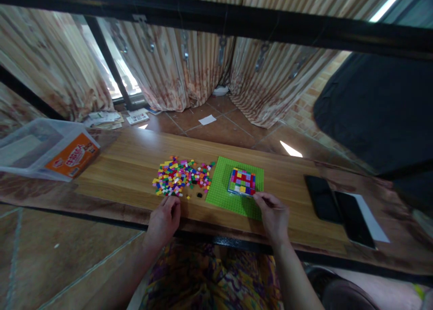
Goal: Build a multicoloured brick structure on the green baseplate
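Note:
A pile of several small coloured bricks [182, 176] lies on the wooden table [128, 165]. To its right a green baseplate [223, 188] carries a low block of mixed-colour bricks [242, 182]. My left hand [164, 219] rests at the table's front edge just below the pile, its fingers curled in; what they hold, if anything, is hidden. My right hand [274, 215] sits at the baseplate's near right corner, fingers pinched together beside the built block, and whether a brick is between them does not show.
A clear plastic box with an orange label [50, 150] lies tipped at the table's left end. Two dark phones [338, 208] lie on a white sheet at the right. A loose black brick [199, 195] lies near the baseplate. Curtains and a tiled floor are beyond.

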A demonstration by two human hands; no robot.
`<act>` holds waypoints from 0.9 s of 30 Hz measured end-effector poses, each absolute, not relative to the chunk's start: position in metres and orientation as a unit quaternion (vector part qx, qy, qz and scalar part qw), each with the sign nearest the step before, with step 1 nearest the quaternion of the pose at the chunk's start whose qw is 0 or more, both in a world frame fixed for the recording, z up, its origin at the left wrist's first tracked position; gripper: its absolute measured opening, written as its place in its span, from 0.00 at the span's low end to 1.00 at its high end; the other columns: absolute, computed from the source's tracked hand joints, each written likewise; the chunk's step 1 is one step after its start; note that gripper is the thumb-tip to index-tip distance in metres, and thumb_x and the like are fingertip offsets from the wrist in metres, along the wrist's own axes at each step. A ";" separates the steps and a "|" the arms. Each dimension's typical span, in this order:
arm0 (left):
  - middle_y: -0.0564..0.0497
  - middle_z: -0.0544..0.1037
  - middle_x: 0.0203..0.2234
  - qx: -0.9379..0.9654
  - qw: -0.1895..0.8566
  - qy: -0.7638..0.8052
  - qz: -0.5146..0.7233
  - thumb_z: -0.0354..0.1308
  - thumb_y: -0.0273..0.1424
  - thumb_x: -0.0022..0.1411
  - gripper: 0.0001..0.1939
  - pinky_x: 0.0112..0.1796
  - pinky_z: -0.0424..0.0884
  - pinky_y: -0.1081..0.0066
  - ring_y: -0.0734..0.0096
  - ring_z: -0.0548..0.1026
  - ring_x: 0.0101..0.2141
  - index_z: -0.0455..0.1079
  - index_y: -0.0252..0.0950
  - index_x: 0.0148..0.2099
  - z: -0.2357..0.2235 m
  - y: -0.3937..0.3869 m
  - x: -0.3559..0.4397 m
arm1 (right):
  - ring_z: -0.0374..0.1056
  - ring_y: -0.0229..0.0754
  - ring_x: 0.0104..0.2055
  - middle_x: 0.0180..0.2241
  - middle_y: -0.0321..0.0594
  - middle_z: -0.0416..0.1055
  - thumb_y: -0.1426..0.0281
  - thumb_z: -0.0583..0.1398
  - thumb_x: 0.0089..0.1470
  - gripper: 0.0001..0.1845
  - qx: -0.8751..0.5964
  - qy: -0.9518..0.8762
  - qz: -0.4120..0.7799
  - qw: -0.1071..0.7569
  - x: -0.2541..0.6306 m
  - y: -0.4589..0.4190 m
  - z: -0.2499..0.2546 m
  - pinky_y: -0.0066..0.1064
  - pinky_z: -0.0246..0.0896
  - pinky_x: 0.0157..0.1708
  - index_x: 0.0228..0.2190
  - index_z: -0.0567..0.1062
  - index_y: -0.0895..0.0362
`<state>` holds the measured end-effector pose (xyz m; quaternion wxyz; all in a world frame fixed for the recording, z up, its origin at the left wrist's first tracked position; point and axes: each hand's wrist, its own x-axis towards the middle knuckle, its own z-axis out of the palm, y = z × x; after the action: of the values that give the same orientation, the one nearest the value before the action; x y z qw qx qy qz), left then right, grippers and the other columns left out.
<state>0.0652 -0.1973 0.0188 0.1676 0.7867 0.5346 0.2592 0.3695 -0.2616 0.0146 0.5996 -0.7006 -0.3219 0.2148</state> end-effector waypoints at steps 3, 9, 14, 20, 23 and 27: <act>0.51 0.73 0.29 0.788 0.166 0.535 0.257 0.46 0.30 0.63 0.06 0.32 0.66 0.72 0.69 0.73 0.30 0.64 0.38 0.35 0.018 -0.198 0.065 | 0.72 0.42 0.31 0.27 0.39 0.78 0.59 0.67 0.42 0.14 -0.710 -0.330 0.204 0.587 0.369 -0.261 0.016 0.34 0.66 0.35 0.26 0.80 0.57; 0.51 0.73 0.30 0.786 0.165 0.539 0.255 0.46 0.30 0.63 0.07 0.32 0.66 0.71 0.69 0.73 0.30 0.64 0.38 0.35 0.016 -0.197 0.065 | 0.73 0.44 0.31 0.28 0.42 0.78 0.58 0.66 0.44 0.15 -0.728 -0.331 0.206 0.564 0.365 -0.256 0.024 0.34 0.67 0.35 0.28 0.81 0.58; 0.50 0.73 0.30 0.789 0.156 0.536 0.254 0.45 0.29 0.64 0.07 0.33 0.66 0.70 0.68 0.73 0.31 0.64 0.38 0.35 0.017 -0.198 0.065 | 0.73 0.44 0.33 0.29 0.41 0.78 0.58 0.66 0.44 0.16 -0.718 -0.348 0.201 0.568 0.369 -0.260 0.020 0.35 0.67 0.37 0.30 0.80 0.58; 0.50 0.72 0.30 0.792 0.167 0.530 0.251 0.44 0.29 0.64 0.08 0.33 0.66 0.70 0.69 0.72 0.31 0.63 0.38 0.34 0.019 -0.199 0.065 | 0.71 0.45 0.39 0.42 0.46 0.76 0.57 0.65 0.44 0.27 -0.717 -0.397 0.159 0.550 0.376 -0.262 0.017 0.40 0.66 0.41 0.45 0.75 0.58; 0.51 0.71 0.28 0.791 0.170 0.531 0.250 0.45 0.29 0.64 0.08 0.33 0.65 0.70 0.69 0.71 0.30 0.62 0.39 0.33 0.022 -0.199 0.066 | 0.67 0.49 0.47 0.47 0.46 0.73 0.58 0.66 0.42 0.31 -0.713 -0.508 0.144 0.460 0.374 -0.249 0.027 0.45 0.62 0.47 0.50 0.73 0.54; 0.51 0.71 0.28 0.786 0.183 0.536 0.249 0.46 0.28 0.62 0.07 0.32 0.65 0.71 0.69 0.71 0.30 0.63 0.39 0.32 0.025 -0.200 0.067 | 0.65 0.50 0.48 0.43 0.42 0.75 0.62 0.63 0.47 0.25 -0.691 -0.581 0.128 0.410 0.373 -0.233 0.039 0.48 0.58 0.50 0.48 0.74 0.51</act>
<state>0.0670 -0.1996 0.0247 0.1829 0.7857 0.5359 0.2491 0.3727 -0.2330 0.0385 0.4102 -0.6909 -0.5814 0.1279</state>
